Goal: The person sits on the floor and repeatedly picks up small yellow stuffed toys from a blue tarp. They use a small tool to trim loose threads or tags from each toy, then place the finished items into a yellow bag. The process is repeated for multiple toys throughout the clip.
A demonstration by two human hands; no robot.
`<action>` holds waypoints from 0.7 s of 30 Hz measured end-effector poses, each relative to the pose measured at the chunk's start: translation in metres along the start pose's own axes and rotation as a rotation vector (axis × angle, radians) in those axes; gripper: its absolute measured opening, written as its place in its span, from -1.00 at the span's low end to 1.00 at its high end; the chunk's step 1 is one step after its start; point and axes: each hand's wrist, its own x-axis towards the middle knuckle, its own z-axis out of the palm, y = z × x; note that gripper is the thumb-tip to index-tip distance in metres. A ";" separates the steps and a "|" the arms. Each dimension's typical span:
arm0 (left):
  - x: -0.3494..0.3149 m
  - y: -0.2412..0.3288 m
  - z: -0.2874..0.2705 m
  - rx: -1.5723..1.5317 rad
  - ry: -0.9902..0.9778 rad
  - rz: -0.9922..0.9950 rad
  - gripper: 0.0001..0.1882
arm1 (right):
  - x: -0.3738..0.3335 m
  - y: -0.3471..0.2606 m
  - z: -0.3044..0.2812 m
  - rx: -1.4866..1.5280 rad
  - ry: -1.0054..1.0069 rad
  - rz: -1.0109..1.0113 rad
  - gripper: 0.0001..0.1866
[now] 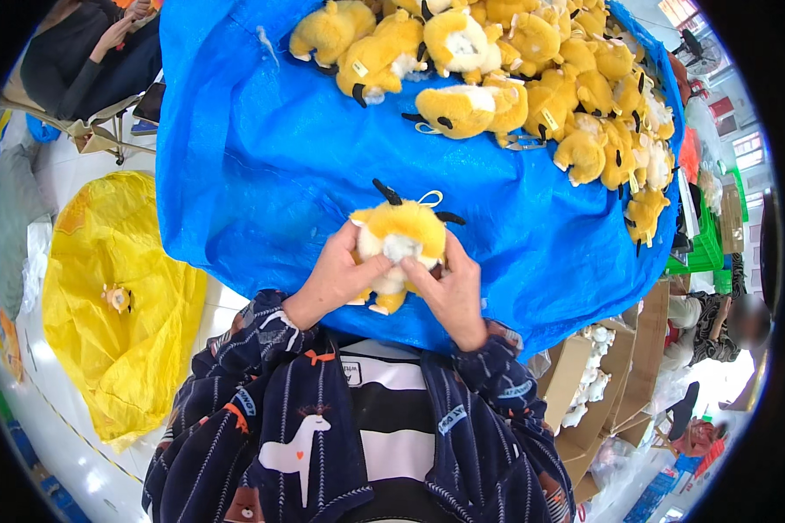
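Grip: left hand (pixel 338 275) and right hand (pixel 452 292) hold toy (pixel 401 220) at eight and four o'clock, thumbs by white fluff (pixel 401 250), presumably steadying it. Pile (pixel 536 44) at one o'clock.

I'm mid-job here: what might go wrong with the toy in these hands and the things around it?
1. White fluff shows by the thumbs of the left hand and right hand on the yellow plush toy; uneven pressing might pull some out.
2. The toy's white loop sticks up and might snag.
3. A small metal tool lies at the edge of the plush pile; sliding toys could hide it.
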 end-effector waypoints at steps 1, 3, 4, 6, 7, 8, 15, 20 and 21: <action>0.000 0.000 0.002 0.006 -0.015 0.044 -0.52 | 0.002 0.009 0.003 0.024 0.027 -0.026 -0.57; -0.001 0.012 0.003 0.092 -0.075 0.049 -0.50 | 0.002 0.019 0.008 0.017 0.047 -0.070 -0.62; -0.001 0.018 0.004 0.136 -0.106 0.051 -0.48 | 0.001 0.020 0.009 -0.014 0.040 -0.088 -0.64; 0.001 0.012 -0.004 0.126 -0.098 -0.006 -0.45 | -0.001 0.018 0.012 0.001 -0.009 -0.082 -0.66; 0.002 0.006 -0.010 0.121 -0.093 -0.033 -0.43 | 0.000 0.015 0.013 0.046 -0.049 -0.057 -0.66; 0.002 0.001 -0.013 0.115 -0.088 -0.059 -0.42 | 0.000 0.014 0.015 0.091 -0.090 -0.032 -0.67; 0.005 -0.027 -0.012 0.897 0.078 0.089 -0.69 | -0.010 0.041 0.034 -0.055 -0.108 -0.043 -0.73; 0.003 0.011 -0.028 -0.051 -0.185 -0.251 -0.56 | -0.004 0.025 0.024 0.248 -0.055 0.038 -0.77; -0.002 0.005 -0.035 -0.066 -0.263 -0.304 -0.52 | -0.003 0.024 0.019 0.222 -0.078 0.054 -0.77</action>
